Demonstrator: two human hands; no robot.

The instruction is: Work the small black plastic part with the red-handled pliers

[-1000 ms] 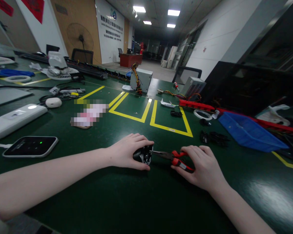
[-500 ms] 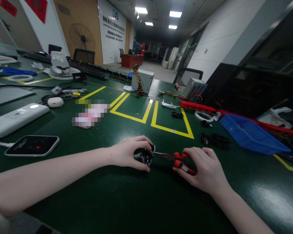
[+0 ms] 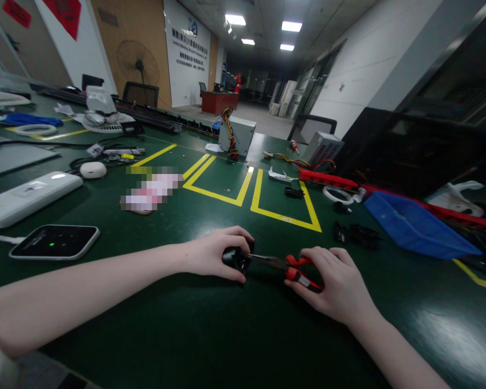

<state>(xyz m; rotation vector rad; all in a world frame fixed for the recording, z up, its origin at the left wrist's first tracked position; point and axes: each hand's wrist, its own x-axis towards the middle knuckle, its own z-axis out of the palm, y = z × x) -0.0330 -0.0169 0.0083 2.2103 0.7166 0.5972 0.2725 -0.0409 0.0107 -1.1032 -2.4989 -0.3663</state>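
My left hand (image 3: pixel 216 255) is wrapped round a small black rounded part (image 3: pixel 235 259), with thumb below and fingers above; its open side faces right. Red-handled needle-nose pliers (image 3: pixel 294 268) are in my right hand (image 3: pixel 334 281), the fingers on the upper handle and the thumb under the lower one. The pliers' long tips reach left to the edge of the black part. Whether the jaws grip anything there is too small to tell. Both hands are low over the green table (image 3: pixel 194 329).
A phone-like device (image 3: pixel 54 242) and a white power strip (image 3: pixel 28 197) lie at left. Yellow tape outlines (image 3: pixel 283 217) mark the table ahead. Black parts (image 3: pixel 357 235) and a blue tray (image 3: pixel 421 224) are at right. Metal power supply boxes (image 3: pixel 243 136) stand farther back.
The pliers and my right hand have shifted slightly left. The black part has turned a little in my left hand, and its silvery inside shows less.
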